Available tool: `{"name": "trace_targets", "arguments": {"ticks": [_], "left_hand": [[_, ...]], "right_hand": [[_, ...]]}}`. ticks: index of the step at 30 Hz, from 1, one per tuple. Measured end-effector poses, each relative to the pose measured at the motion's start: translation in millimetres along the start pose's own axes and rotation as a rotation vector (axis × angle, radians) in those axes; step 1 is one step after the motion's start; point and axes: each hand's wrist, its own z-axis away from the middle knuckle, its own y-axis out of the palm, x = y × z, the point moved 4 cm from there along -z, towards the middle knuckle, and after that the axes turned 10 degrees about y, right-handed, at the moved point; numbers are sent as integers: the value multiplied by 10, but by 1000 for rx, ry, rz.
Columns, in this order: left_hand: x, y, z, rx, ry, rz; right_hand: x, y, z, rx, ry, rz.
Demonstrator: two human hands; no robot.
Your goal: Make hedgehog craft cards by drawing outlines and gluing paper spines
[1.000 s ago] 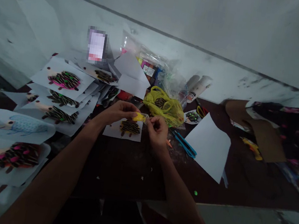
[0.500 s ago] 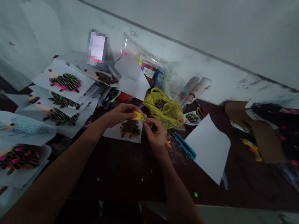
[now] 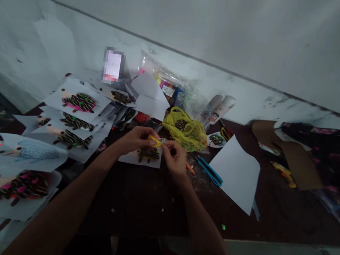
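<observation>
My left hand (image 3: pixel 138 140) and my right hand (image 3: pixel 176 160) meet above the table, pinching a small yellow piece (image 3: pixel 155 141) between their fingers. A clear tip shows at its right end; its exact kind is too small to tell. Directly beneath my hands lies a white sheet (image 3: pixel 128 159) bearing a dark striped hedgehog picture (image 3: pixel 149 154), partly hidden by my fingers. A yellow mesh bag (image 3: pixel 185 131) sits just beyond my right hand.
Stacked hedgehog sheets (image 3: pixel 76 120) spread to the left. Blue-handled scissors (image 3: pixel 210 171) and a blank white sheet (image 3: pixel 236 172) lie to the right. A clear plastic bag (image 3: pixel 175 90) leans against the wall. Cardboard (image 3: pixel 289 155) and dark floral cloth (image 3: pixel 322 144) lie further right.
The whole scene sits slightly lower in the picture than before. My hands have drawn a little closer, and the yellow piece now looks narrower between my fingers.
</observation>
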Motion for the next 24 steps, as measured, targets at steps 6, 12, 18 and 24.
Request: {"name": "trace_targets", "arguments": {"ticks": [6,12,18,24], "left_hand": [[6,-17,49,-11,-15,2],[-45,14,56,-45,-19,-22],[-51,10,79,-59,-36,-30],[-1,-27,49,-117,9,2]], "right_hand": [[30,12,-10,33,28,-108],[-10,4,-30,99,149,-326],[-28,22,-20,139,188,-344],[-91,7,-64,40,105,-133]]}}
